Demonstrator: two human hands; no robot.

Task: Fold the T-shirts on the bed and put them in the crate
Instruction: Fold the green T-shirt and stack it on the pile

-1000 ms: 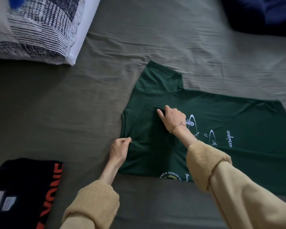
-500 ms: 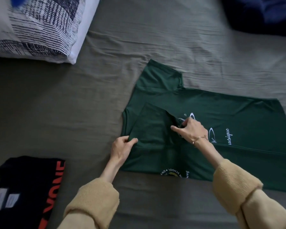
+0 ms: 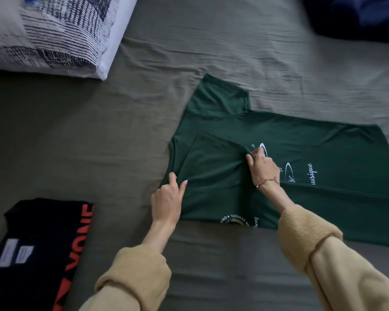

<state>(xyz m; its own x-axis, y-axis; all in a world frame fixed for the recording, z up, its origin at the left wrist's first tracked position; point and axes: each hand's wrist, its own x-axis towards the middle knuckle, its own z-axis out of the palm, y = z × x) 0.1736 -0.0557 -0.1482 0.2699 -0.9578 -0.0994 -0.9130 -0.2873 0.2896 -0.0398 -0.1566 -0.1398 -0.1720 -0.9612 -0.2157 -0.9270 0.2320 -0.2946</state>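
Green cotton T-shirt (image 3: 301,176) lies flat on the bed (image 3: 211,63), right of centre, collar end toward 9 o'clock, hem toward 3. Near sleeve is already folded in over the chest; far sleeve still sticks out toward 12.

Left hand (image 3: 166,203) sits at the shoulder edge w/ thumb and forefinger closed on a small pinch of fabric, other fingers loosely curled. Right hand (image 3: 262,168) is at mid-chest by the white print, fingers bunched and pinching the folded sleeve's edge where the cloth puckers.

Step in hand, as I read it: setting the near side fold. To do it well, pull the two pinch points apart along the 9–3 line so the crease goes taut, then lay it down parallel to the shirt's side edge. Pucker under the right fingers needs smoothing out toward 3 before letting go, else it gets locked in. Far sleeve should then come in the same width, so the body ends up an even strip before the hem end folds over.

Around: black T-shirt (image 3: 38,254) w/ red lettering lies folded at 8 o'clock, well apart from the green one, prob. waiting for the crate. Striped pillow (image 3: 54,32) at 10–11, dark blue fabric (image 3: 357,16) at 1–2. Crate isn't in view. Nothing blocks the fold itself; the bed sheet is rumpled under the shirt, so creases may print through.
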